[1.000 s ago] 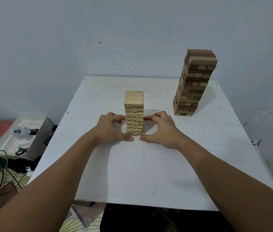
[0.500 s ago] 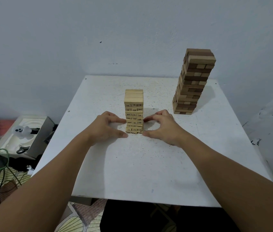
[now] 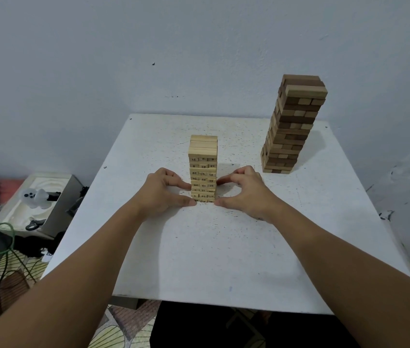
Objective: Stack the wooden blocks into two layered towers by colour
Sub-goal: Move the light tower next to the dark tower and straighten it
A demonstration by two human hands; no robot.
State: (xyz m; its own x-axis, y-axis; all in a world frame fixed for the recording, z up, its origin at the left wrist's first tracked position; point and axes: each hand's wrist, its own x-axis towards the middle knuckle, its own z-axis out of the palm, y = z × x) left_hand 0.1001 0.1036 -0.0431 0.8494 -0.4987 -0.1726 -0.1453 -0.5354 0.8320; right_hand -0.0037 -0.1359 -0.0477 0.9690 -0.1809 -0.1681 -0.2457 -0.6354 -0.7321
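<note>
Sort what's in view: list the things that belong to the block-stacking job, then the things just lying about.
Job: light tower; dark tower; left hand and right hand, flanking the light tower's base; white table.

Lying about: ghost figure; foam tray; green cable.

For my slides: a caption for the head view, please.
Both hands, left hand and right hand, steady the pale block tower; the brown tower stands behind.

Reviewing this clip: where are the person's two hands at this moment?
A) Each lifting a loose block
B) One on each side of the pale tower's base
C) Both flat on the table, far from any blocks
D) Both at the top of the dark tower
B: the left hand and right hand flank the lower layers of the pale tower, fingertips at its sides; the dark tower stands untouched.
</note>
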